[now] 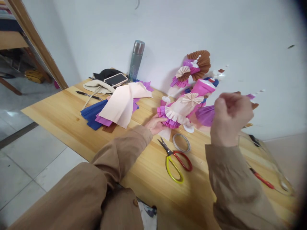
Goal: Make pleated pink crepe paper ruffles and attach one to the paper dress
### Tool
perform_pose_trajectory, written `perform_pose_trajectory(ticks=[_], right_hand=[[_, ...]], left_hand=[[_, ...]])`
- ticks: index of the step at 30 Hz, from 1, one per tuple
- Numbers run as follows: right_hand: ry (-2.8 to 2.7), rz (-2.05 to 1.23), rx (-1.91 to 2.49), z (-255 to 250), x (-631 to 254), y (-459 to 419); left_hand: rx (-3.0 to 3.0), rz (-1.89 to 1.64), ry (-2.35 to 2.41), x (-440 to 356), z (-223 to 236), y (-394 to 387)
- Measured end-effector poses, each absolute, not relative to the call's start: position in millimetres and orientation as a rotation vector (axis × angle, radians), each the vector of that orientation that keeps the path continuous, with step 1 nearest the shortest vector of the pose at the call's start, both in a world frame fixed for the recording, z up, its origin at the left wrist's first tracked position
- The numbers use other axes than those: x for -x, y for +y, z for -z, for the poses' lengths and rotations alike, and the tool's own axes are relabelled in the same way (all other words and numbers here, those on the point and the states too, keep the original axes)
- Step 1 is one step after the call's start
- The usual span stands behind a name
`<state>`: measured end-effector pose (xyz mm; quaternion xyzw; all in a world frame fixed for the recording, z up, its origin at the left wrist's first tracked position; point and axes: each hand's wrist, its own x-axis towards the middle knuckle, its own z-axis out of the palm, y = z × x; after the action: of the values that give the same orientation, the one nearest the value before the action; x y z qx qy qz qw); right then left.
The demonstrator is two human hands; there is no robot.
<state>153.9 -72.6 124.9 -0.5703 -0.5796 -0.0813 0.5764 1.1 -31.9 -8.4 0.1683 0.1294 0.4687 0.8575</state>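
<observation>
Pink ruffles (172, 123) in left hand (154, 125)

My left hand (156, 124) and right hand (231, 118): two. Ruffled paper figures (181, 110): at least three; my right hand hides part of the group, so I give no exact total. Loose paper sheets (120, 105): at least four, by colour. Scissors (169, 152): one pair. Tape ring (180, 149): one. Flask (136, 62): one. Phone (116, 79): one. Pen (88, 95): one. Blurred red-handled tool (262, 179): one. Wooden table (144, 169): one.

Thermos flask (136, 62) and smartphone (116, 79) near the wall (100, 38)
The flask stands upright; a black pen (88, 95) lies on the desk (59, 110).
</observation>
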Motion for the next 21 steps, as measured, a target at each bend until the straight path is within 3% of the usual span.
perform_pose_trajectory(ticks=[4, 8, 21], right_hand=[[-1.504, 0.014, 1.459, -86, -147, -95], [-1.666, 0.126, 1.541, -61, -145, -93], [-1.605, 0.122, 1.628, -50, -115, -89]], left_hand=[[-0.354, -1.011, 0.247, -7, 7, -34], [-0.355, -1.013, 0.246, -11, 5, -37], [-0.266, -1.013, 0.36, -14, -8, -42]])
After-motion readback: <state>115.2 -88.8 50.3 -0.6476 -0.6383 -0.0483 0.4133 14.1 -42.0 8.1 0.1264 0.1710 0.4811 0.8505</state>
